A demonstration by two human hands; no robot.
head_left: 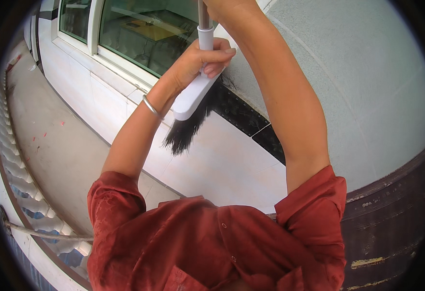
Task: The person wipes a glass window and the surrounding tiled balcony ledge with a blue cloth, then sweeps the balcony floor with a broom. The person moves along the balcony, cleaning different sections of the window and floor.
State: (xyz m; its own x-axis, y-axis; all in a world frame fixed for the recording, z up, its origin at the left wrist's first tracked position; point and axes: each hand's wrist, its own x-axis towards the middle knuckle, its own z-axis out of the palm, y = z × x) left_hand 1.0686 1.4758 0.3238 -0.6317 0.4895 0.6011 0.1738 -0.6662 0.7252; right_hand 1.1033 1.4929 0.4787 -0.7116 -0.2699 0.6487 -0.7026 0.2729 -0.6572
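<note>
- The broom (189, 100) is lying straight ahead of you, its white head slanting from lower left to upper right, its black bristles (185, 130) pointing down over the pale tiles (236, 160).
- Your left hand (207, 59), nearer the head, is gripping the white socket, fingers curled.
- Your right hand (227, 7) is meeting the metal handle (203, 17) above; cropping is hiding its grip, so I cannot tell.
- The window (144, 34) is standing leftward.

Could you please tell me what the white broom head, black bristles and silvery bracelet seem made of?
White rounded broom head: probably plastic, satin, with smooth moulded-looking edges.
Black splayed bristles: perhaps synthetic, in fine strands; natural fibre remains possible.
Thin silvery bracelet: likely metal, polished, given its bright highlights.
</note>
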